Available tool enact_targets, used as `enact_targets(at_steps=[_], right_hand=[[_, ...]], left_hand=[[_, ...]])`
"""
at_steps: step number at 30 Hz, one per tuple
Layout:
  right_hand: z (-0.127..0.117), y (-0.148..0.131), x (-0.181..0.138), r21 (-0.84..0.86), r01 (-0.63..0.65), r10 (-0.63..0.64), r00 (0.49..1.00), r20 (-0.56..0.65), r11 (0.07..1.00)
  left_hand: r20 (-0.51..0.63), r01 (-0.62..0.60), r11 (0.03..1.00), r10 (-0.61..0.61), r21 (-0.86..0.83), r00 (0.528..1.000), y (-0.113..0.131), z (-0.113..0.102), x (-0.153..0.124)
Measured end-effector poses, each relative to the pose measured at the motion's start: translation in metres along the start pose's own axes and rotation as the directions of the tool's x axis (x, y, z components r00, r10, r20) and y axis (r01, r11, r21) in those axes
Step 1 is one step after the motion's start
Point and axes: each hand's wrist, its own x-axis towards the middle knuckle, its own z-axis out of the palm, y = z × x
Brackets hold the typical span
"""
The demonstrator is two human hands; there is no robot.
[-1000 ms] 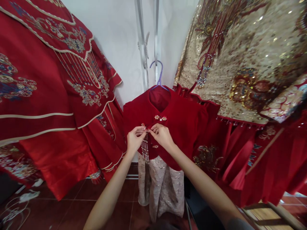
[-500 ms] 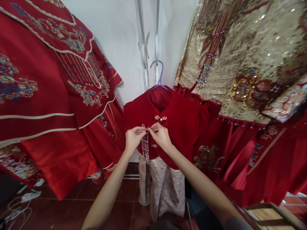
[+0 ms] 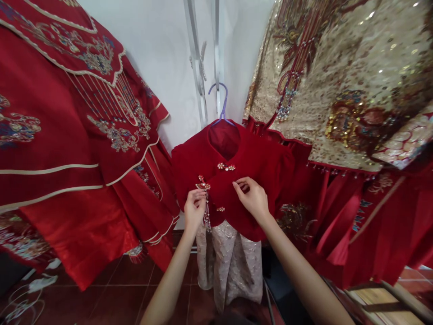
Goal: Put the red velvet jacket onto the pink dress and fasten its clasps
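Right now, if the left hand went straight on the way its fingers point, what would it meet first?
The left hand points up, seemingly pinching the beaded tassel. First in line: the gold clasp above it, then the red velvet jacket behind. Depth is unclear.

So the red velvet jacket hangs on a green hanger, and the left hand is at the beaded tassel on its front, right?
Not quite: the hanger is purple, not green, as the head view shows. The rest holds: the red velvet jacket hangs on it, and the left hand is at the beaded tassel on its front.
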Motion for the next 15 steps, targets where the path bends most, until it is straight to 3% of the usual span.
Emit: enact_targets(at_steps=[5, 10, 15], right_hand=[[0.003, 0.035, 0.001, 0.087, 0.133, -0.14, 0.986, 0.091, 0.987], [0.021, 0.039, -0.02, 0.116, 0.188, -0.202, 0.972, 0.117, 0.975], [0.042, 0.039, -0.049, 0.021, 0.24, -0.24, 0.964, 0.112, 0.971]], left_hand=[[0.084, 0.114, 0.993, -0.112, -0.022, 0.99, -0.018, 0.013, -0.025], [0.154, 0.21, 0.978, -0.207, -0.002, 0.966, -0.032, 0.028, -0.054], [0.059, 0.261, 0.959, -0.256, -0.111, 0.965, -0.04, 0.045, -0.073]])
